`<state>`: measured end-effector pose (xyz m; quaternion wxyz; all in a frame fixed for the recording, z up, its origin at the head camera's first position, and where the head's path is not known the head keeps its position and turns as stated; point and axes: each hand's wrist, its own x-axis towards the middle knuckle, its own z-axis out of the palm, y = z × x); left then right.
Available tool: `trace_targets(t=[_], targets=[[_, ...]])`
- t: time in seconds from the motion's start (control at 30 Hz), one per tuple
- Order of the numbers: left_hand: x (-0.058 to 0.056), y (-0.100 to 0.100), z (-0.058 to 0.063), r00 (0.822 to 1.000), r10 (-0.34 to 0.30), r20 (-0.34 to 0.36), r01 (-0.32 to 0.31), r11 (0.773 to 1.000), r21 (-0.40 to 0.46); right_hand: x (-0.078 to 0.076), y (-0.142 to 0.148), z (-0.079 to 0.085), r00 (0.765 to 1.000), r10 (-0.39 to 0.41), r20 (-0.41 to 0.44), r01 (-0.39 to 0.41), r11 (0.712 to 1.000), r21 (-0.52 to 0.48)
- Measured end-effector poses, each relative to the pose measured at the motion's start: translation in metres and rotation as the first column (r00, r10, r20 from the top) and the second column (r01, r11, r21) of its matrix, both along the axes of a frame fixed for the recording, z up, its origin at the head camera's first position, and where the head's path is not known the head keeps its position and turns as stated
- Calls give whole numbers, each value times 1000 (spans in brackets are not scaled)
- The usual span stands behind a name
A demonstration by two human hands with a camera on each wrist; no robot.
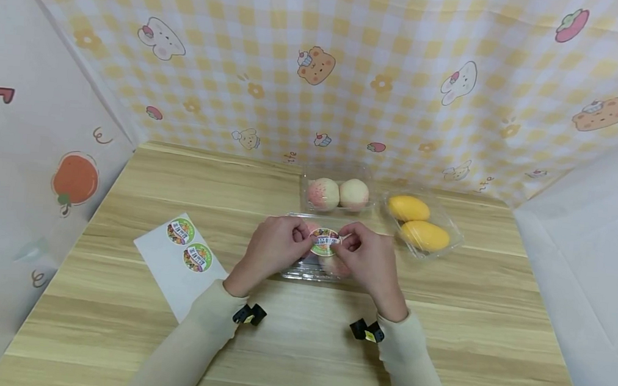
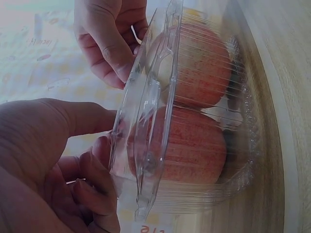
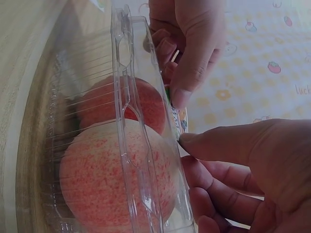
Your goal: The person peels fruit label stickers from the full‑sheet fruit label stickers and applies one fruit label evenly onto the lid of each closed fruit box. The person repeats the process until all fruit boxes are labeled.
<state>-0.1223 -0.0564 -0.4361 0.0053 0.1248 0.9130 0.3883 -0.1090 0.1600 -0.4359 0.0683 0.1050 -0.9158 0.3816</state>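
Note:
A round, colourful fruit label sticker [image 1: 326, 234] lies at the top of a clear plastic clamshell box [image 1: 302, 273], right against its lid. My left hand [image 1: 277, 242] pinches the sticker's left edge, thumb on top and fingers curled. At the opposite edge, my right hand [image 1: 375, 261] pinches it in the same way. The right wrist view shows the sticker [image 3: 176, 119] nearly edge-on between the two thumbs. Inside the closed box are two pinkish peaches, one reddish peach [image 2: 182, 145] and one paler peach [image 3: 114, 174]. The hands partly cover the lid.
Behind stands another clear box with two pale peaches [image 1: 354, 194]. To its right, a tilted clear box holds two yellow mangoes [image 1: 425, 235]. A white sticker sheet [image 1: 164, 272] with two round labels [image 1: 196, 257] lies left on the wooden table [image 1: 305, 364]. A checked curtain [image 1: 349, 117] hangs behind.

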Motion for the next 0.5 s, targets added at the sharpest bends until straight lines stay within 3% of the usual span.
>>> trace_targets(t=[0.27, 0.5], targets=[[0, 2, -1, 1000, 23, 4, -22, 997, -75, 0, -3, -1, 999, 10, -40, -5, 995, 104], [1, 2, 0, 1000, 24, -19, -26, 993, -119, 1, -4, -2, 999, 12, -35, -8, 991, 130]])
